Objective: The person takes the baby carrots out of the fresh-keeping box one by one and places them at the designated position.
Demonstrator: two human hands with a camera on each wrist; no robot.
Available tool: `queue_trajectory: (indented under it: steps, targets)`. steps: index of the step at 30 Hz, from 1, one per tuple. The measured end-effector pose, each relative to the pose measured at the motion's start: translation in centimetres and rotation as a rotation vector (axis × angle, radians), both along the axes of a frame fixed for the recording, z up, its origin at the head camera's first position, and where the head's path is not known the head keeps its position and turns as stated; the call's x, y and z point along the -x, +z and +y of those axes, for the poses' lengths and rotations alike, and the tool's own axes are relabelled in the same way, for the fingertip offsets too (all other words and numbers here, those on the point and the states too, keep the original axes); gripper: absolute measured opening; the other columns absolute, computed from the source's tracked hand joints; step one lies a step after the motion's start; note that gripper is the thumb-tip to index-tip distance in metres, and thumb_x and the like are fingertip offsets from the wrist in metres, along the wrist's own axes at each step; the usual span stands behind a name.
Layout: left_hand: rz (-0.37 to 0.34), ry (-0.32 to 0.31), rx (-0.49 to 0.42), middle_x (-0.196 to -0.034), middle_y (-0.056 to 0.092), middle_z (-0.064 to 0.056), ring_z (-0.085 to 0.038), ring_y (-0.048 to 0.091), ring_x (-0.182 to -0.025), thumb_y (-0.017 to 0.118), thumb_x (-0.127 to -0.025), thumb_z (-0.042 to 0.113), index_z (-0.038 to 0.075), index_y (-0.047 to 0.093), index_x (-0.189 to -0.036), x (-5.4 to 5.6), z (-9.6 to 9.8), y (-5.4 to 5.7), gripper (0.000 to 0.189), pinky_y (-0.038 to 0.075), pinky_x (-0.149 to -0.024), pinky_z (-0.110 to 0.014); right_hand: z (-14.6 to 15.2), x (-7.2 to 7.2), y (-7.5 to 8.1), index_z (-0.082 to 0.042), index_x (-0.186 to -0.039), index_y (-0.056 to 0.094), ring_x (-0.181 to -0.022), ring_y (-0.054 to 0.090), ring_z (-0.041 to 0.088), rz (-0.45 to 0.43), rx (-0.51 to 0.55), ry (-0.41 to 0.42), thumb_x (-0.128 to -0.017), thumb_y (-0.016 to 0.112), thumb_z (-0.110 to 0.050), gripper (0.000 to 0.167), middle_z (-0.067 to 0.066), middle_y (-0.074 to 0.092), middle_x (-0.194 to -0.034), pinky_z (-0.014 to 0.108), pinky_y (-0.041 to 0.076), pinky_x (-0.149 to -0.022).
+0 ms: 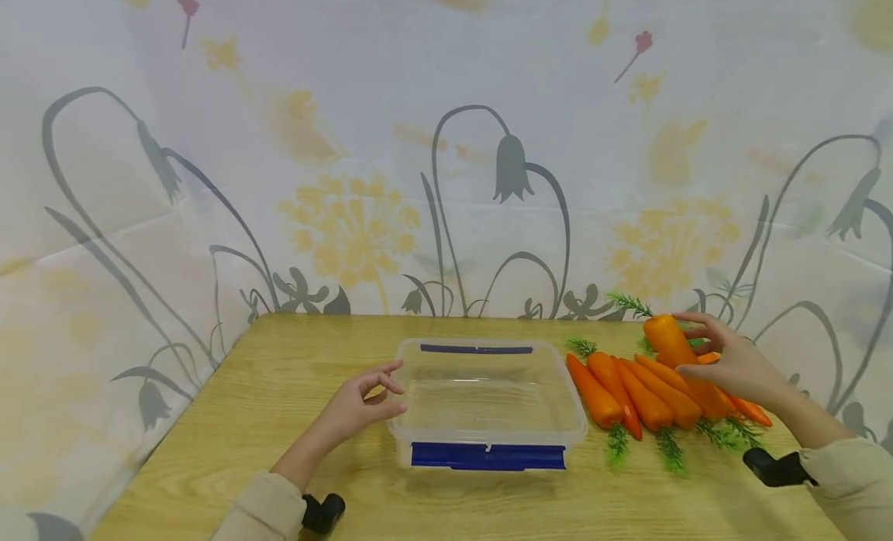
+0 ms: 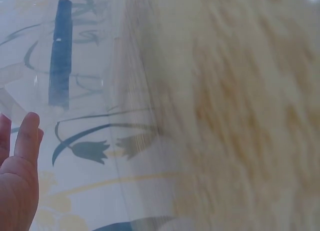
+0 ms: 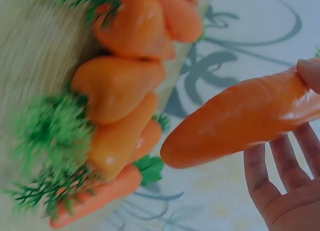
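My right hand (image 1: 738, 363) grips a plastic-looking orange carrot (image 1: 668, 339) between thumb and fingers, above the right end of a carrot pile (image 1: 645, 397). Its green top points to the back left in the head view. Seen from the right wrist, the held carrot (image 3: 230, 123) stretches out from the fingers with its tip free. A clear plastic container (image 1: 488, 435) with blue side clips (image 1: 488, 456) sits mid-table, left of the pile. At its left edge is my left hand (image 1: 352, 405), holding nothing, fingers loosely bent and fingertips right at the rim.
Wood-grain tabletop (image 1: 265, 394) extends left of the container and in front of it. Several carrots lie side by side, some with leafy tops (image 1: 670, 450) toward the front. Behind the table hangs a flower-patterned cloth (image 1: 391, 99). Black wrist mounts (image 1: 777, 467) stick out below the sleeves.
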State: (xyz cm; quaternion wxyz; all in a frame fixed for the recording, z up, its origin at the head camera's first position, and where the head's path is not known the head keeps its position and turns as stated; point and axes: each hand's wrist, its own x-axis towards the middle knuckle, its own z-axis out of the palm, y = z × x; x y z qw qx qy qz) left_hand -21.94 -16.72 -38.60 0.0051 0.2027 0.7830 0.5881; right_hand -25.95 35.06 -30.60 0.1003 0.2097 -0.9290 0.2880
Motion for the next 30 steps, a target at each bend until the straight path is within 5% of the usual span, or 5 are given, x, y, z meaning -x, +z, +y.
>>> queue_trajectory:
  steps: [3,11,14,18,30]
  targets:
    - [-0.004,-0.006,-0.008,-0.146,0.033,-0.014,-0.036,0.026,-0.134,0.070,-0.084,0.014,-0.001,0.062,-0.096,0.1,0.0,0.0,0.021,0.033,-0.105,-0.045,1.7,0.2,-0.6,0.004,-0.135,0.032,-0.095,0.054,0.029,-0.021,0.007,-0.012,-0.081,0.073,-0.010,0.069,0.032,0.044,-0.120,0.027,0.053,-0.065]
    - [-0.007,-0.006,-0.015,-0.146,0.034,-0.015,-0.038,0.026,-0.134,0.069,-0.085,0.011,-0.004,0.061,-0.097,-0.1,-0.1,-0.1,0.021,0.033,-0.105,-0.046,5.7,1.0,-2.6,0.008,-0.132,0.036,-0.086,0.043,-0.013,-0.036,-0.005,-0.064,-0.081,0.073,-0.012,0.066,0.034,0.046,-0.118,0.033,0.053,-0.066]
    - [0.001,-0.003,-0.006,-0.145,0.035,-0.014,-0.038,0.027,-0.133,0.071,-0.084,0.014,-0.002,0.062,-0.097,-0.2,-0.2,-0.1,0.022,0.033,-0.104,-0.046,7.0,1.3,-3.1,0.008,-0.132,0.035,-0.089,0.055,0.004,-0.066,-0.003,-0.092,-0.083,0.071,-0.013,0.065,0.037,0.044,-0.119,0.033,0.054,-0.066]
    - [0.006,-0.003,-0.005,-0.145,0.034,-0.015,-0.038,0.027,-0.133,0.071,-0.084,0.016,0.001,0.062,-0.095,-0.3,-0.3,0.0,0.021,0.033,-0.104,-0.046,8.6,1.8,-3.6,0.011,-0.133,0.034,-0.094,0.055,0.045,-0.113,-0.006,-0.123,-0.086,0.068,-0.014,0.063,0.042,0.041,-0.119,0.031,0.055,-0.064]
    - [0.014,-0.017,0.005,-0.146,0.034,-0.014,-0.035,0.027,-0.134,0.072,-0.083,0.018,0.003,0.062,-0.095,-0.4,-0.5,0.0,0.021,0.033,-0.104,-0.046,12.9,3.0,-7.7,0.019,-0.134,0.026,-0.102,0.039,0.063,-0.143,0.045,-0.344,-0.094,0.056,-0.030,0.069,0.048,0.031,-0.121,0.053,0.051,-0.069]
